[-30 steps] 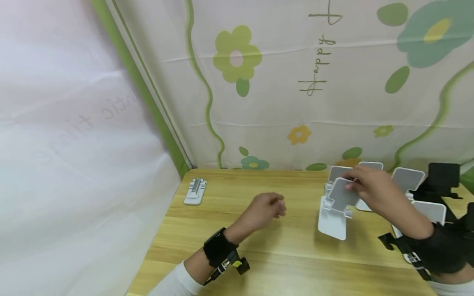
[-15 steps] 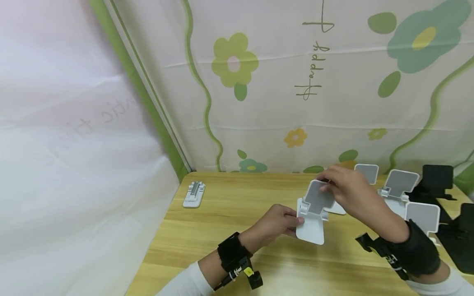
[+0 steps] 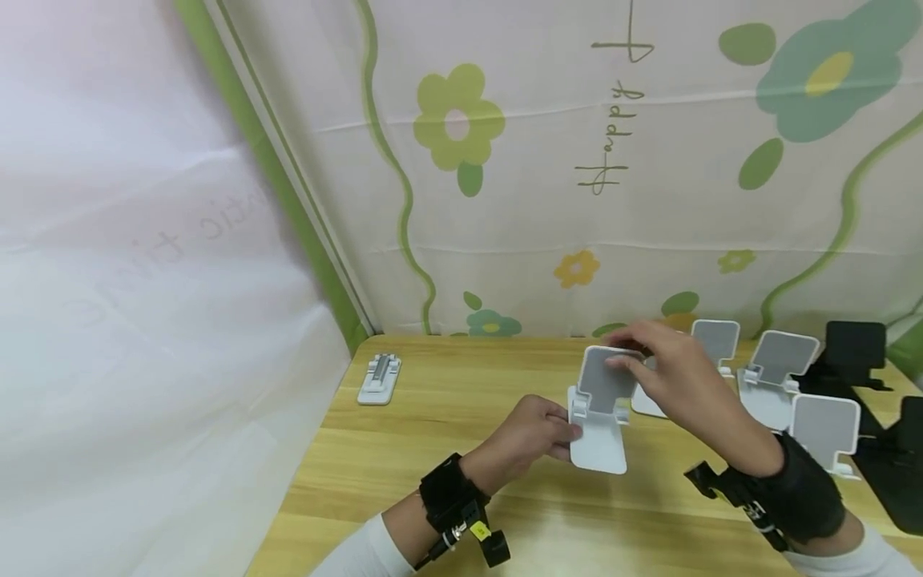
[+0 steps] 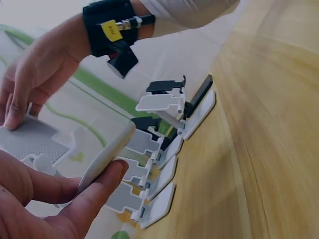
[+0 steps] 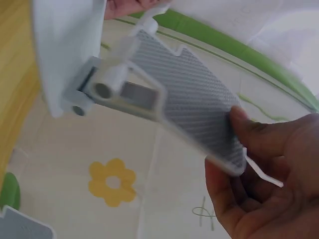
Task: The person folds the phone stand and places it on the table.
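Observation:
A white folding phone stand point(image 3: 600, 445) with a grey ribbed pad is held off the table, unfolded. My left hand point(image 3: 528, 439) pinches the left edge of its base between thumb and fingers. The right hand point(image 3: 674, 377) pinches the top edge of the padded plate point(image 5: 192, 99), thumb on the pad. In the right wrist view, the hinged arm point(image 5: 124, 102) shows between base and plate. The left wrist view shows the base point(image 4: 107, 152) edge-on between my left thumb and fingers.
Several unfolded white phone stands point(image 3: 782, 358) stand at the right of the wooden table point(image 3: 447, 373), one partly hidden by the right hand. Black stands point(image 3: 855, 351) are beside them at the far right. A folded white stand point(image 3: 378, 380) lies at the back left. Behind hangs a flowered curtain point(image 3: 505, 208).
The right hand has brought the phone stand left from the group of stands. My left hand has moved right and taken hold of its base. Over the last half second, the stand shifted slightly left.

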Action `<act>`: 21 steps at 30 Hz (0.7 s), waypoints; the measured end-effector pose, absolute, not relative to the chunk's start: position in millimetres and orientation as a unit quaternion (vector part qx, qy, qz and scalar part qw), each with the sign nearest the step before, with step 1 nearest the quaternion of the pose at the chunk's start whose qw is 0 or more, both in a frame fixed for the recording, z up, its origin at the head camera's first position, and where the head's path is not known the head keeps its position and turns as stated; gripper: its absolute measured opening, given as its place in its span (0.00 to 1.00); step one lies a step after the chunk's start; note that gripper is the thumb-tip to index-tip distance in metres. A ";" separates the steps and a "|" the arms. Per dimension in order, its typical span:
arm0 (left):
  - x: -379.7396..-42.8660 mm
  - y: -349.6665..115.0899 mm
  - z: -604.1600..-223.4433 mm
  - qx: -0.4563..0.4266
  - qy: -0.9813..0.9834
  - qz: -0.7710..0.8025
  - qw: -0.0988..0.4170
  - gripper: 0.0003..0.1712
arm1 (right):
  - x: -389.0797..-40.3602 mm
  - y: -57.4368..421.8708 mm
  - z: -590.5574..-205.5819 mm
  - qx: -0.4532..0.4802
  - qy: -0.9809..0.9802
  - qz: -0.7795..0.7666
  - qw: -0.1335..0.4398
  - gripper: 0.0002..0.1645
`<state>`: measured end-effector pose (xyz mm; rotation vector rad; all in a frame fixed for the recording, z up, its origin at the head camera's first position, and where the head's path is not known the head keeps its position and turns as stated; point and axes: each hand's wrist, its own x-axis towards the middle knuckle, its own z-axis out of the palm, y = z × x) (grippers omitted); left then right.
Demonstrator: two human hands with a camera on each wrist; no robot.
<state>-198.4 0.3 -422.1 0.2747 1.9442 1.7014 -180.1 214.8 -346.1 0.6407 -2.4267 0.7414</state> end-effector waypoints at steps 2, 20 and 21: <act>-198.7 -3.2 -420.3 0.103 0.718 0.632 0.273 0.10 | -181.0 216.2 -349.6 0.207 -0.900 0.308 0.228 0.21; -200.1 -20.5 -398.3 0.110 0.683 0.665 0.282 0.15 | -186.0 211.4 -372.4 0.177 -0.833 0.523 0.038 0.34; -199.9 -20.8 -397.8 0.109 0.683 0.665 0.280 0.14 | -186.0 210.6 -372.2 0.175 -0.833 0.524 0.037 0.34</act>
